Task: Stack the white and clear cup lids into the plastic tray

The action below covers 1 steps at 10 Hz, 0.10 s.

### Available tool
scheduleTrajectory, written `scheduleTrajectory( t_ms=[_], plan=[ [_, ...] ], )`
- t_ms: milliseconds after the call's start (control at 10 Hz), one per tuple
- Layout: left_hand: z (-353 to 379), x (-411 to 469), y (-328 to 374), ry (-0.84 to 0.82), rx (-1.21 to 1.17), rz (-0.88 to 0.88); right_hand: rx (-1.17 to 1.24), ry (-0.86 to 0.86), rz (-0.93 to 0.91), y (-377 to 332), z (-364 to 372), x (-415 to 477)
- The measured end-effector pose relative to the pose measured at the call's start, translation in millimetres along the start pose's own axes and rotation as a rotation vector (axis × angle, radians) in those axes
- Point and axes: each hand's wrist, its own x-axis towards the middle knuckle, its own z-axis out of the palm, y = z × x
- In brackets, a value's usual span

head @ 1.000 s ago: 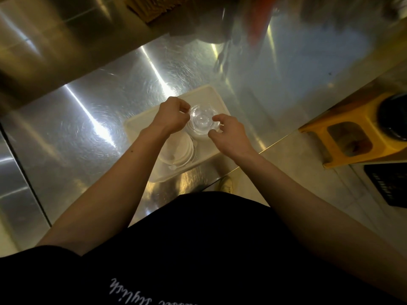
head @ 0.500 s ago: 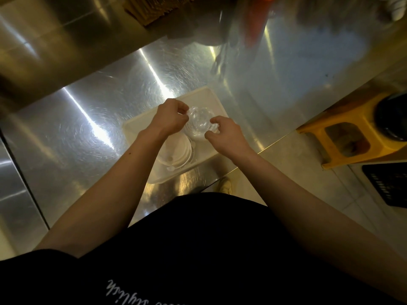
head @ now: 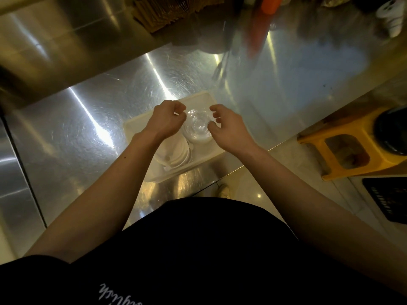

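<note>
A cream plastic tray lies on the steel counter. Inside it, a stack of clear domed lids stands at the right, and a stack of white lids lies nearer to me, partly under my left wrist. My left hand is curled at the clear stack's left rim, thumb and forefinger pinched on the top clear lid. My right hand is at the stack's right side with its fingers spread; its thumb just touches the rim.
The steel counter ends just past the tray's near right corner. A yellow stool and a black crate stand on the floor to the right. Brown paper items and an orange object are at the back.
The clear lid held between both hands has come down onto the clear stack. My right fingers have loosened and spread apart. Both hands have shifted slightly away from me.
</note>
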Motion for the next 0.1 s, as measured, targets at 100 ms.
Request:
scheduleTrajectory(
  t_ms=[100],
  plan=[
    [-0.1, -5.6, 0.4, 0.082, 0.000, 0.023, 0.007, 0.006, -0.044, 1.8, -4.6, 4.6]
  ],
)
